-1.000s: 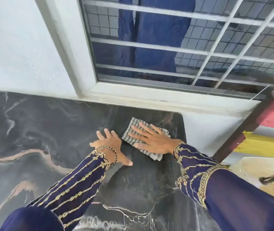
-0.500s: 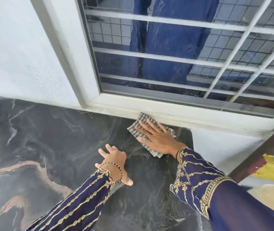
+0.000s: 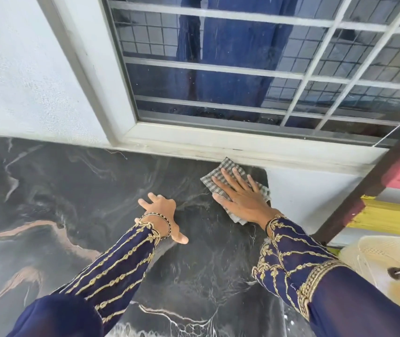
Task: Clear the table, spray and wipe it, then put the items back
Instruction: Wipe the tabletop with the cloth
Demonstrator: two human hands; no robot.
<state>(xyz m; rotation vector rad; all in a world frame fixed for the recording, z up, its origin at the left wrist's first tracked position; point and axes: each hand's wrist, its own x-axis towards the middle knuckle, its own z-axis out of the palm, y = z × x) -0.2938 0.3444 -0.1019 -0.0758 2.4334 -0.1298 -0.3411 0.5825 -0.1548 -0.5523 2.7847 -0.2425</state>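
- Our right hand (image 3: 242, 198) lies flat, palm down, fingers straight and slightly fanned, pressing a grey checked cloth (image 3: 221, 172) onto the dark marbled table (image 3: 77, 195); nothing is gripped.
- The cloth shows beyond our right fingertips and on both sides of the palm. Its far corner touches the white window ledge (image 3: 194, 144), just past those fingertips, and it sits at the table's far right corner.
- Our left hand (image 3: 161, 210) rests on the bare tabletop, fingers spread wide, thumb stretched back toward us, holding nothing.
- The cloth lies to the right of our left fingers, near but apart from them.
- Both arms wear navy sleeves with gold embroidery (image 3: 289, 254), and a thin bangle (image 3: 156, 218) circles the left wrist.
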